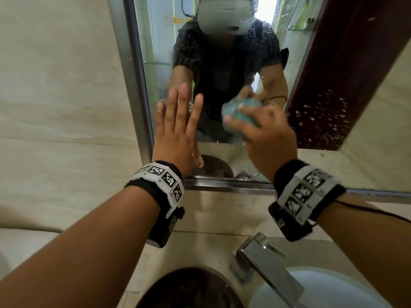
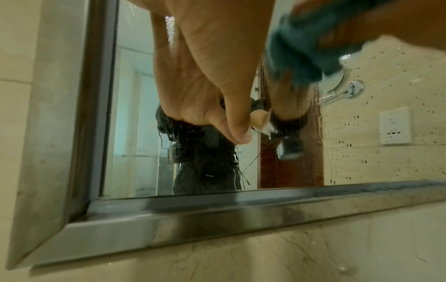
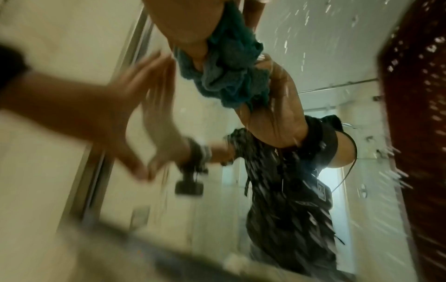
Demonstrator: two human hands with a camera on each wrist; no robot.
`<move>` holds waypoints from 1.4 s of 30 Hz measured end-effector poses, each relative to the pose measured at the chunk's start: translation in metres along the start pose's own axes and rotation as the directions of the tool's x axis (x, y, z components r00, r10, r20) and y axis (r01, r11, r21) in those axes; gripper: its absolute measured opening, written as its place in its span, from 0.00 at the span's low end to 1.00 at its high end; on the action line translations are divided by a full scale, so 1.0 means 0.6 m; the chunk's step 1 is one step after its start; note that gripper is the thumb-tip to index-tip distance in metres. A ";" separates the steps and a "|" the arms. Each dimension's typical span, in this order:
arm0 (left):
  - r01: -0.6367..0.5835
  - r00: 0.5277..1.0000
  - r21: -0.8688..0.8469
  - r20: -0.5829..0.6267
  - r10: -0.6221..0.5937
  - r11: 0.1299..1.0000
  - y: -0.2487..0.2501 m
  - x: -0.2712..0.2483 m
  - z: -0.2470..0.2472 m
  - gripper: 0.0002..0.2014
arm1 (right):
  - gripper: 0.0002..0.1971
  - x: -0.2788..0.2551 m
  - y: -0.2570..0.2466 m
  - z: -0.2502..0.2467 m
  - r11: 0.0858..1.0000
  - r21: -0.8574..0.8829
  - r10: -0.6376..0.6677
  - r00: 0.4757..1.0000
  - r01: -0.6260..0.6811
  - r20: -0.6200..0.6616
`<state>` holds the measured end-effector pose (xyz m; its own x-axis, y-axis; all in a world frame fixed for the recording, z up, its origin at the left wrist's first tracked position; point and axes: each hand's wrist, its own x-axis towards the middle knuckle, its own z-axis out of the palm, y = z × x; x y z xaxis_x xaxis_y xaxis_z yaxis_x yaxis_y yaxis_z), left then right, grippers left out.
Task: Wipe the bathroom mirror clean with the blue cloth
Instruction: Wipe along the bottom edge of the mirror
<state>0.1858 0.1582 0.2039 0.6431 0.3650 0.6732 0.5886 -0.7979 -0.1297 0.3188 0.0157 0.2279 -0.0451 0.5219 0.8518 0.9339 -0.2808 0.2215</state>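
Bunching into a crumpled teal-blue wad, the blue cloth (image 1: pixel 239 113) is pressing on the mirror (image 1: pixel 224 70) at about 5 o'clock of the glass, with the right hand (image 1: pixel 264 138) curling its fingers round it. Sitting at 9 o'clock of the cloth, the left hand (image 1: pixel 178 130) is laying straight, spread fingers flat on the droplet-speckled glass. Lettering on the reflected dark clothing is showing too small to read.

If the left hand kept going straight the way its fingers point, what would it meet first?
The left hand is open with fingers straight, aimed at the mirror. It would meet the glass first; its fingertips look at or nearly on it already, though depth is unclear.
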 end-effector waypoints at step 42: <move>0.000 1.000 0.003 0.030 0.000 1.000 0.001 -0.003 -0.002 0.71 | 0.22 -0.161 -0.005 0.067 0.973 0.048 -0.233 0.943 0.228 0.236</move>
<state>0.1844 0.1563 0.2032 0.6575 0.3792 0.6510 0.5898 -0.7967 -0.1316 0.3343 -0.0017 0.1257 -0.1759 0.7480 0.6399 0.9150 -0.1156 0.3866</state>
